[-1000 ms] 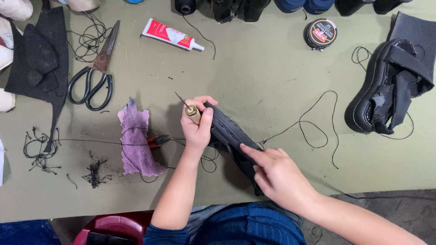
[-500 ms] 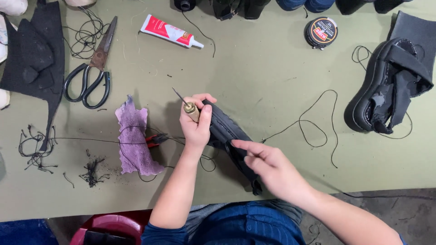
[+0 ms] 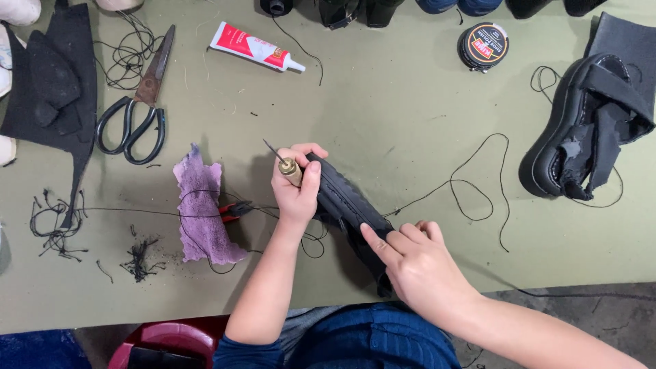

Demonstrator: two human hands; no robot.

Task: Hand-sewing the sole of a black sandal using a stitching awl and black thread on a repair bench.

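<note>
Head view shows the right hand (image 3: 424,266) at five o'clock, fingers pressed flat on the heel end of a black shoe (image 3: 348,205) to pin it, while the left hand (image 3: 297,184), its grip clamped on a wooden-handled awl (image 3: 285,164), wraps the toe end so the needle points up and away at eleven o'clock. At nine o'clock lie a purple cloth (image 3: 201,205) and red-handled pliers (image 3: 232,208), within reach. Farther across the bench (image 3: 383,102) sit scissors (image 3: 137,109) at ten, a glue tube (image 3: 253,48) at twelve, a round tin (image 3: 483,46) at one, and another black shoe (image 3: 581,130) at two o'clock.
</note>
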